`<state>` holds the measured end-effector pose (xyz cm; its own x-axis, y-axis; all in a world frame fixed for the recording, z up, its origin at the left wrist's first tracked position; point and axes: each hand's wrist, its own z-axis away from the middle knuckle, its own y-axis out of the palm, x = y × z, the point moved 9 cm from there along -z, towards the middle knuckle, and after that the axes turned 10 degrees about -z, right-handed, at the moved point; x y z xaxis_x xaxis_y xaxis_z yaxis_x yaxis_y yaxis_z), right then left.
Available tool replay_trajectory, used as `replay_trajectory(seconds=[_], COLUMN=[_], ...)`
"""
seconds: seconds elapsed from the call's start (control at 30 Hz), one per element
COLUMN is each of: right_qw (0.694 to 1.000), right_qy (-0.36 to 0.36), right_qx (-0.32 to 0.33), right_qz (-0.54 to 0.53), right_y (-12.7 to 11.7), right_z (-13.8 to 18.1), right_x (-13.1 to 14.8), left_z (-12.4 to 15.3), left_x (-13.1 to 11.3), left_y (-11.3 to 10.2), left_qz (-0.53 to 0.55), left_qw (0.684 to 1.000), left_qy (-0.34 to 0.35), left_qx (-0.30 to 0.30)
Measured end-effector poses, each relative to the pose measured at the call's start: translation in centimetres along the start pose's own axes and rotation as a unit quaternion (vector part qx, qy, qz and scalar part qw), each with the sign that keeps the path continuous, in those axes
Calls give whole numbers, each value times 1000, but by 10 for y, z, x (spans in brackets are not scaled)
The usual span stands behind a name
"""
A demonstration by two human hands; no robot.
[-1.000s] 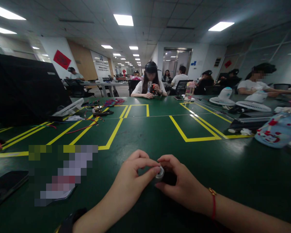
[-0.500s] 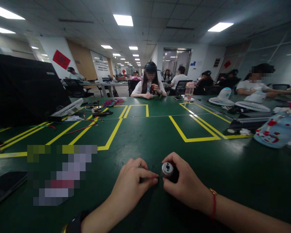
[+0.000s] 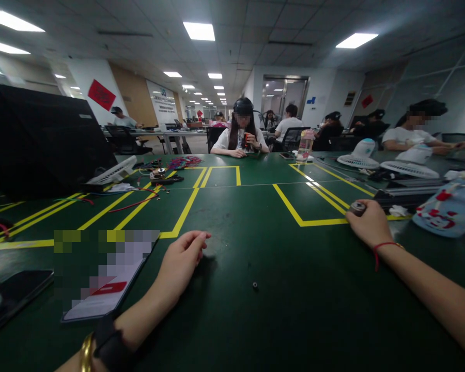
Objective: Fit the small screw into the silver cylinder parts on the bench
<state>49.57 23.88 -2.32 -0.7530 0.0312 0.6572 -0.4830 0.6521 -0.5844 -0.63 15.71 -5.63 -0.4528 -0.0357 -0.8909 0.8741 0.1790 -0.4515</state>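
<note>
- A dark phone (image 3: 13, 297) lies at the near left edge of the green desk (image 3: 256, 320), beside a blurred card (image 3: 101, 279).
- A black monitor (image 3: 42, 139) stands at far left; a white fan (image 3: 112, 173) leans at its foot, with red wires (image 3: 134, 205) trailing across the yellow tape lines (image 3: 182, 217).
- The left hand (image 3: 180, 263) rests palm-down on the desk, just right of the card. Its fingers (image 3: 197, 240) are loosely curled and hold nothing. A black band and a gold bangle (image 3: 86, 352) circle the wrist.
- A tiny dark part (image 3: 254, 284) lies alone on the desk between the two hands, nearer the left one and touching neither.
- A person (image 3: 242, 134) in a dark cap sits across the desk, holding something red.
- A clear bottle (image 3: 305, 146) stands at the desk's far side.
- The right hand (image 3: 368, 225) reaches out to the right, at the corner of a yellow-taped box. Its fingers are closed around a small cylinder (image 3: 357, 207), whose grey metal end shows above the knuckles. A red string (image 3: 383, 248) is tied at the wrist.
- Two more white fans (image 3: 380, 163) lie flat at the far right, with a blue patterned pouch (image 3: 444, 209) just beyond the right hand.
- Other people sit at desks behind.
</note>
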Motion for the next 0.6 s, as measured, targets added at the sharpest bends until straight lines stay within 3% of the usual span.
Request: replay_trajectory(seconds=[0.13,0.2,0.27,0.33,0.4,0.43,0.5,0.6], right_qw=[999,996,990,969,899,859,807,804], right_qy=[9,-30,-120,-227,-294,-313,-336,-330], right_qx=[-23,-66,-53,96,311,388,466,469], right_qz=[29,49,43,-13,-90,-116,-139,-158], right_y=[-8,-15,-11,13,42,50,58,62], right_z=[-1,12,36,76,137,168,215,233], right_x=[-9,17,63,118,166,184,208,216], left_z=[2,3,2,1,0,0,1,2], left_x=[-3,-3,-2,0,1,1,1,0], left_y=[1,2,2,3,4,4,4,4], left_qz=[-30,-31,-33,-37,-41,-44,-47,-50], left_qw=[1000,1000,999,999,999,999,999,999], left_qy=[4,2,3,7,13,14,15,15], left_qx=[0,0,-1,0,3,6,9,12])
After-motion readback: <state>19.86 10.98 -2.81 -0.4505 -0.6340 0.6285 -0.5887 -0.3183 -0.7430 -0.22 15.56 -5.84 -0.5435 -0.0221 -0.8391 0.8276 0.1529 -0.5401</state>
